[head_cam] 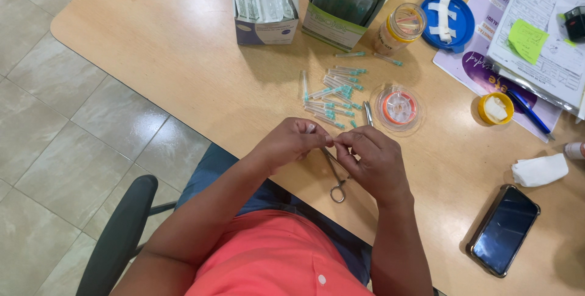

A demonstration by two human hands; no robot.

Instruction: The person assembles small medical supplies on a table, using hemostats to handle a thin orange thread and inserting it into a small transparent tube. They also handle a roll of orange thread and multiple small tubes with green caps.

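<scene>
Worktop (183, 40) carried two open supply boxes (266, 0) | blue lid (448, 22) beside yellow-capped jar (400, 28) | papers (536, 34) at right edge | dark phone (504, 229) near folded white tissue (540, 170) | black chair armrest (119, 235) stood over tiled floor (55, 150).

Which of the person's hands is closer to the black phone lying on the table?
Right. The right hand lies left of the phone in the picture; the left hand is farther off, beyond the right one.

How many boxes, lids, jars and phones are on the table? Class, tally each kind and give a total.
Boxes: 2, a purple-and-white box and a green box
Loose lids: 2, a blue lid and a yellow lid
Jars: 1, an open jar
Phones: 1, a dark phone
Total: 6
</scene>
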